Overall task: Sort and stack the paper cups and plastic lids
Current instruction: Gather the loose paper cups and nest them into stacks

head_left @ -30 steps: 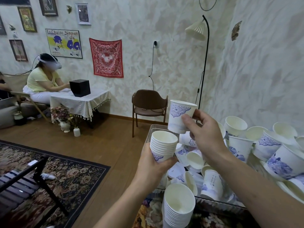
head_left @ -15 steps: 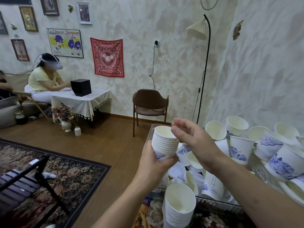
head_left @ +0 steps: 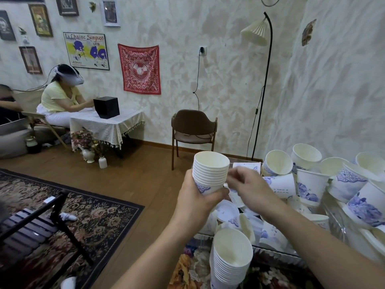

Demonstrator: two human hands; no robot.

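My left hand [head_left: 200,201] grips a stack of nested white paper cups [head_left: 210,172] with blue print, upright and held above the floor. Just right of the stack is my right hand [head_left: 252,190], blurred, with its fingers loosely bent and nothing in them. It hovers over a heap of loose blue-patterned cups [head_left: 308,186] lying every way in a clear tray [head_left: 273,250]. A second, taller stack of cups [head_left: 231,261] stands at the tray's near edge. No plastic lid can be made out.
A brown chair [head_left: 193,130] and a floor lamp [head_left: 264,86] stand by the wall behind the tray. A person sits at a cloth-covered table [head_left: 108,126] far left. A patterned rug [head_left: 83,217] and a black slatted rack [head_left: 27,228] fill the lower left.
My right hand brought a single cup down into the stack in my left hand, let it go, and has moved down to the right over the loose cups.
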